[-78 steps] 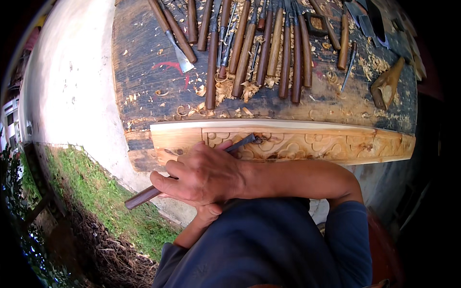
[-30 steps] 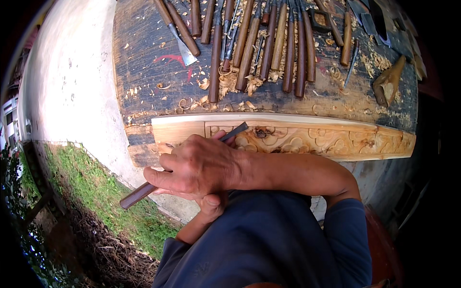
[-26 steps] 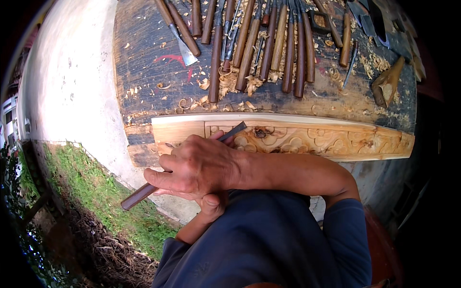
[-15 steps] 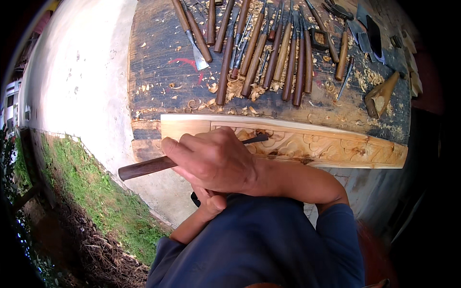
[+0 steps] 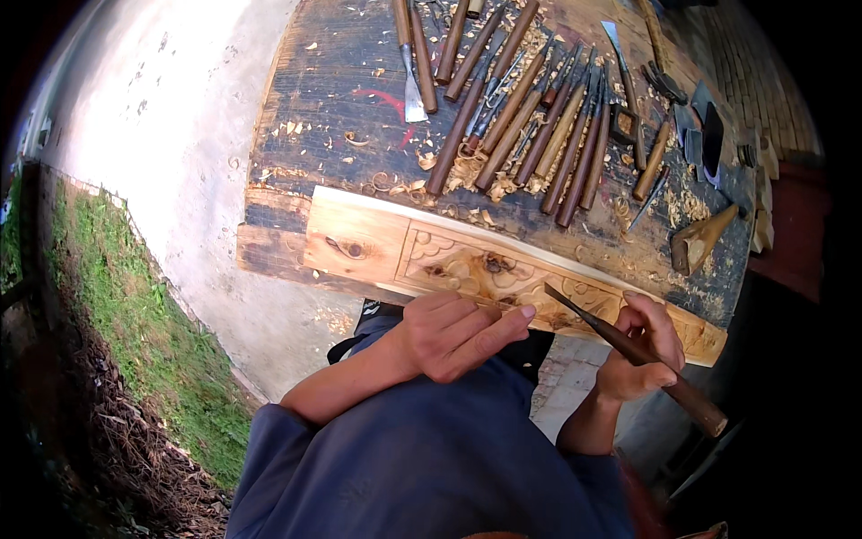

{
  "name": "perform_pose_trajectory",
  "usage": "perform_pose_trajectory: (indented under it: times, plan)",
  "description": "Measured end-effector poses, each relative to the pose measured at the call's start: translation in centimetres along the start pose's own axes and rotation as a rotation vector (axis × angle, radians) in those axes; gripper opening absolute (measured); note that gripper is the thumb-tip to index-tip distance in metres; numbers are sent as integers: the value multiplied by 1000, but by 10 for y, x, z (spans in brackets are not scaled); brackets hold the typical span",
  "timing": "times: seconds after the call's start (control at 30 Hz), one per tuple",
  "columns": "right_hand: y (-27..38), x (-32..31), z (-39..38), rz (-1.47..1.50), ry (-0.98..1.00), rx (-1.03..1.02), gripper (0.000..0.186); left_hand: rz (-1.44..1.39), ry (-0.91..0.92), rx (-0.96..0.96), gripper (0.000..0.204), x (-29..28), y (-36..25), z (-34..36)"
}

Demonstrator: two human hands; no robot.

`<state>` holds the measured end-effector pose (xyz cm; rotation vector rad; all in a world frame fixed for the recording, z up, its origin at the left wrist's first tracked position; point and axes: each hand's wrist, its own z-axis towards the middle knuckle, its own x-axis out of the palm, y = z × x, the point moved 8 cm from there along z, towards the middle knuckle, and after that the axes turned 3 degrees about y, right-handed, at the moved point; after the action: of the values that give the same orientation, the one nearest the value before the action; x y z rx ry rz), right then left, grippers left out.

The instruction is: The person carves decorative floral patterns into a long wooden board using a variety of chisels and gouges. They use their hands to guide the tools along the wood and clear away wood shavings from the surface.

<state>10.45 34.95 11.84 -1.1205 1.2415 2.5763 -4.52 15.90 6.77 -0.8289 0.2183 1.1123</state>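
Nothing I can read from here: the black cloth (image 5: 382, 310) near the left hand (image 5: 467, 337) shows small white lettering, too tiny on my feed, the shirt (image 5: 413, 458) has a faint mark, and the worktop (image 5: 314, 101) bears red strokes (image 5: 388, 101) I can't read as letters

The worn table (image 5: 314, 99) across the upper frame carries wooden-handled chisels (image 5: 456, 148), curled shavings (image 5: 462, 171) and, mid-frame, a carved board (image 5: 514, 275).
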Motion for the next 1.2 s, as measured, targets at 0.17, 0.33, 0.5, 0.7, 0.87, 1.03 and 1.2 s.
perform_pose_trajectory:
  times: [0.17, 0.33, 0.5, 0.7, 0.87, 1.03, 1.2]
  plan:
    - [26, 0, -20, 125, 96, -162, 109, 10, 4, 38, 59, 12, 3, 2]
    - [31, 28, -28, 258, 361, -164, 39, 44, 84, 42, 54, 15, 8, -7]
    - [19, 43, -41, 381, 472, -47, 28, 71, 163, 15, 56, 17, 17, 2]
    - [0, 65, -47, 736, 474, 172, 35, 146, 100, -38, 55, 15, 25, 0]
    - [-23, 72, -49, 786, 488, 315, 42, 180, 157, -96, 57, 26, 30, -7]
    - [-33, 75, -48, 800, 534, 455, 33, 164, 181, -136, 58, 31, 32, -7]
    - [-31, 71, -46, 788, 557, 409, 39, 144, 107, -69, 52, 24, 26, -2]
